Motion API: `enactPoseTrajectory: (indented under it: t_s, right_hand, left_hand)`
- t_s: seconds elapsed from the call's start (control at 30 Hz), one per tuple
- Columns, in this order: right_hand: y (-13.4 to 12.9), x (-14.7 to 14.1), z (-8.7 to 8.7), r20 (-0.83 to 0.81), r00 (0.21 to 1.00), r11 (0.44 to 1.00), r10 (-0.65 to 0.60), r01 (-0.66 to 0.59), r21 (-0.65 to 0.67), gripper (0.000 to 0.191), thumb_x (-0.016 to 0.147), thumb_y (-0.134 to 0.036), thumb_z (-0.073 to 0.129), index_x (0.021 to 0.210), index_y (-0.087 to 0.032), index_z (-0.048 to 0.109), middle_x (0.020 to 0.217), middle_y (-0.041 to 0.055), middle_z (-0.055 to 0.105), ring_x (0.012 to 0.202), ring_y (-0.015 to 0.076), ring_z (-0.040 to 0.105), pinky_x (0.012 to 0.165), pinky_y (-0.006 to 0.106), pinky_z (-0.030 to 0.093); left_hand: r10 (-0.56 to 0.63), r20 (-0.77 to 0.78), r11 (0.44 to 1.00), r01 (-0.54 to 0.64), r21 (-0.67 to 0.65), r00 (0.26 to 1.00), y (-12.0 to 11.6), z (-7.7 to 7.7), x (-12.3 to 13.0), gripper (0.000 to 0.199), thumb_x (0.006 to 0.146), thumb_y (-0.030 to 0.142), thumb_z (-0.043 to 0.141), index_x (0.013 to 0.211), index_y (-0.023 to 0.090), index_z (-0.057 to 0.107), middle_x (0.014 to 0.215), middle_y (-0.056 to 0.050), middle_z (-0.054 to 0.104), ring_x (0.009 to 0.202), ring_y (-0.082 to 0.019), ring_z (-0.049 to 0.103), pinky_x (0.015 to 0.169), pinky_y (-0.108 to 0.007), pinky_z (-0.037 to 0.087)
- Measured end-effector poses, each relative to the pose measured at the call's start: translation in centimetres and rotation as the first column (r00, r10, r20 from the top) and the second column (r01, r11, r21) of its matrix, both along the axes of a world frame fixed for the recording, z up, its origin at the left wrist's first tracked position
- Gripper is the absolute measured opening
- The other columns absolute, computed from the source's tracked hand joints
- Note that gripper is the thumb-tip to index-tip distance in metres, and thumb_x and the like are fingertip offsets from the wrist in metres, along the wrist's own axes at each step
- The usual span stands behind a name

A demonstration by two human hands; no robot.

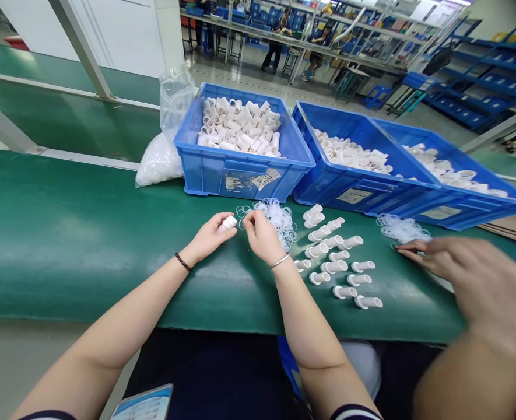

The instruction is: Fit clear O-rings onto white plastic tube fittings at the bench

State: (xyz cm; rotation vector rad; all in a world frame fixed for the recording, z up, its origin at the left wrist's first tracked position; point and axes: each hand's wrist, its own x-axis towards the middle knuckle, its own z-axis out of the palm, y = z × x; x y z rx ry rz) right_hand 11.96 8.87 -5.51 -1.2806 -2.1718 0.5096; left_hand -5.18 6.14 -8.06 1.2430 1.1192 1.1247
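Note:
My left hand [210, 238] is closed around a short white plastic pipe fitting [228, 223], whose end shows past the thumb and fingers. Just to its right, my right hand [264, 238] is pinched at the fingertips, with a thin clear ring [241, 224] at them. Behind that hand lies a loose pile of clear rings [284, 220] on the green table [87, 233]. To the right of my right wrist, several white pipe fittings with wider collars [334, 266] stand in loose rows.
Blue bins of white pipe pieces stand along the back: a left bin [244, 172], a middle bin [349, 192] and a right bin [459, 204]. A clear plastic bag [159, 160] leans by the left one. A co-worker's hand [471, 268] reaches toward another ring pile [402, 228].

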Motion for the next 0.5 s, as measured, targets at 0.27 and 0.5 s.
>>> enactPoseTrajectory:
  t_s: [0.27,0.5]
  right_hand:
    - [-0.2,-0.5,-0.6,0.102,0.994,0.999,0.039,-0.039,-0.003,0.011,0.092,-0.025,0.041,0.091,-0.02,0.051,0.088,0.0039,0.06,0.082,0.0177,0.054,0.07,0.028,0.038]
    - [0.4,-0.2,-0.9,-0.011,0.996,0.994,0.091,-0.092,-0.052,0.009,0.09,-0.023,0.04,0.088,-0.02,0.048,0.085,0.0025,0.057,0.081,0.0169,0.053,0.072,0.028,0.039]
  left_hand:
    - [0.1,-0.47,0.975,0.008,0.222,0.877,-0.7,0.2,0.5,0.026,0.084,0.043,0.053,0.096,0.021,0.055,0.092,-0.003,0.061,0.08,-0.018,0.055,0.07,-0.029,0.04]
    - [-0.011,-0.546,0.937,0.199,0.287,0.837,-0.8,0.8,0.0,0.017,0.082,0.035,0.056,0.093,0.022,0.057,0.091,-0.005,0.062,0.086,-0.021,0.055,0.082,-0.034,0.04]
